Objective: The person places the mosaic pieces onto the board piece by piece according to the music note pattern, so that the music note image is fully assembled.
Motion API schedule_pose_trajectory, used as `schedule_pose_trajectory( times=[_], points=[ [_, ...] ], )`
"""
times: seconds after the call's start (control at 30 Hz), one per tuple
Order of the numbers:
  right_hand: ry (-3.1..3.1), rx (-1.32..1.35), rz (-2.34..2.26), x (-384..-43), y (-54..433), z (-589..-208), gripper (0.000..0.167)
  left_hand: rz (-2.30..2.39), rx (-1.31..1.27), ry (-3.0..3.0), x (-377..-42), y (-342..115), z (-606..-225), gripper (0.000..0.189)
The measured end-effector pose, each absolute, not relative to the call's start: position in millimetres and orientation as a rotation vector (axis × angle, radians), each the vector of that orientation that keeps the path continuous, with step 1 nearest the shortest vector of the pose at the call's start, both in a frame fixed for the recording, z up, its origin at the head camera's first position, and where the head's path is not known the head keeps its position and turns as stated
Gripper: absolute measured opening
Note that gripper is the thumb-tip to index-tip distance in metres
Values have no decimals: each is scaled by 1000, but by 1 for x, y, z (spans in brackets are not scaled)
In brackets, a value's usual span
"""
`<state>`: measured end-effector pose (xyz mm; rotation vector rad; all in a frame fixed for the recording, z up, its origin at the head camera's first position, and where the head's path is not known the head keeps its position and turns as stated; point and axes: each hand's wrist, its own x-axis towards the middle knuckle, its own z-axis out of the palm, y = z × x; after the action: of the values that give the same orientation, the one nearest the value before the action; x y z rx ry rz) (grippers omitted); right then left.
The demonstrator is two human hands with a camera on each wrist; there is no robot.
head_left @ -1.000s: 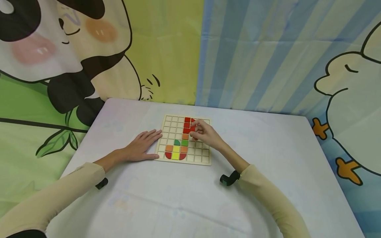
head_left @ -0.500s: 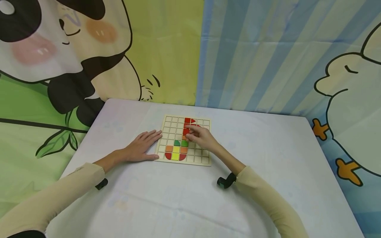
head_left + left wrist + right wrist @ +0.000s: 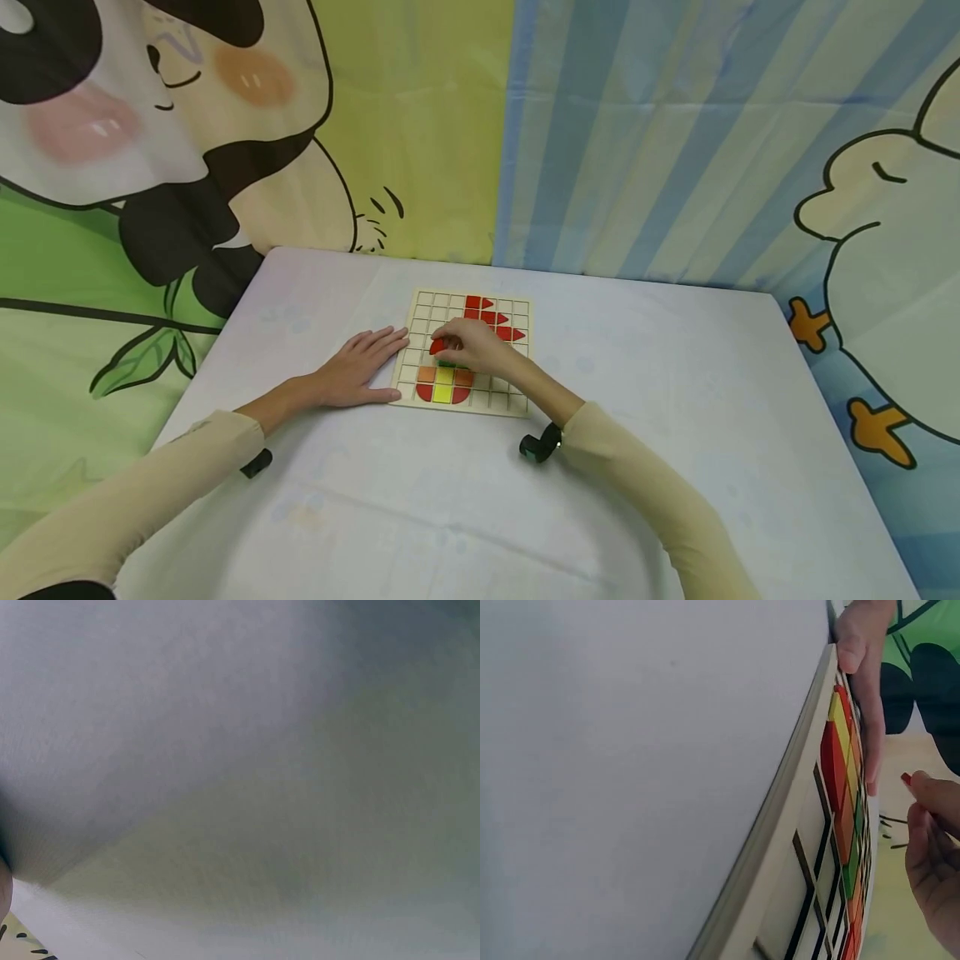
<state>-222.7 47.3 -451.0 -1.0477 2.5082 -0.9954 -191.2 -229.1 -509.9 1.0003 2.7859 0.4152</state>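
A pale wooden grid board (image 3: pixel 501 402) lies on the table with flat coloured pieces set in its squares. My right hand (image 3: pixel 480 346) is over the middle of the board and pinches a small red piece (image 3: pixel 437 346) between thumb and fingertips. In the right wrist view, that red piece (image 3: pixel 907 778) sticks out from the fingertips, apart from the board; its full shape is hidden. Straight-fingered, my left hand (image 3: pixel 358 371) lies flat, its fingertips and thumb touching the board's left edge. Under the right hand, a green piece (image 3: pixel 447 363) is partly covered.
Red pieces (image 3: pixel 491 318), some with pointed ends, sit in the board's upper right. Near the front are yellow pieces (image 3: pixel 443 385), orange pieces (image 3: pixel 465 377) and rounded red pieces (image 3: pixel 424 392). A white cloth covers the table (image 3: pixel 420 500); a printed curtain (image 3: pixel 645 142) hangs behind.
My right hand has moved left and toward me from the upper right of the board, uncovering pointed red pieces there. A red piece now shows at its fingertips. My left hand has stayed still.
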Motion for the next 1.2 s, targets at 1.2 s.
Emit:
schedule_pose_trajectory(
  times=[1.2],
  points=[
    [2630, -820, -766, -217, 11, -454, 11, 391, 981, 2769, -193, -230, -509, 93]
  ],
)
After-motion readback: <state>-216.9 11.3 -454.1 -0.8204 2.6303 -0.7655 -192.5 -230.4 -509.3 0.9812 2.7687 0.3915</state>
